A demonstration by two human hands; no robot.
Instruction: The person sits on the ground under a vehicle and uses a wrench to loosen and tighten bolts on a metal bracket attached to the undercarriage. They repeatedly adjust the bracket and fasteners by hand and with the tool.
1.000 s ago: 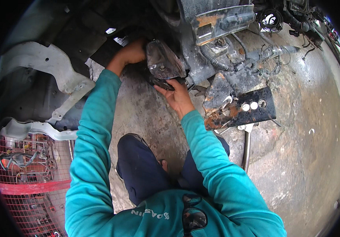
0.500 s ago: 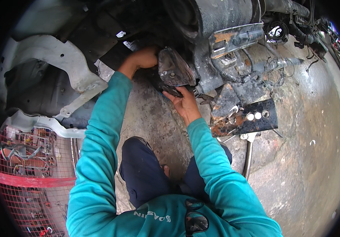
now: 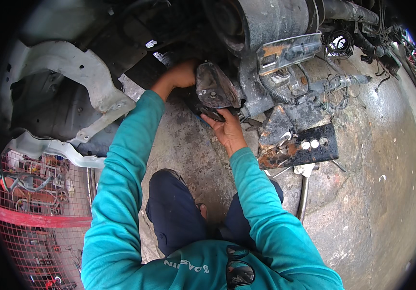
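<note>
A dirty metal bracket (image 3: 213, 87) with a bolt in its face sits in front of me, beside a large grey metal housing (image 3: 280, 21). My left hand (image 3: 181, 76) reaches in behind the bracket's left side; its fingertips are hidden there. Below the bracket, my right hand (image 3: 226, 131) has its thumb and fingers closed around the lower edge of a dark part (image 3: 209, 114) that lies against the bracket's underside. How this dark part joins the bracket cannot be made out.
A pale metal frame (image 3: 67, 63) stands at the left, above a red wire mesh (image 3: 38, 241). On the right are a rusty black plate with holes (image 3: 309, 145), a metal bar (image 3: 303, 195), a corrugated hose (image 3: 285, 98) and coiled wires (image 3: 339, 44). Concrete floor (image 3: 362, 203) lies below.
The view has shifted slightly, so the bracket and housing appear a little lower and to the right. Both hands keep nearly the same places at the bracket.
</note>
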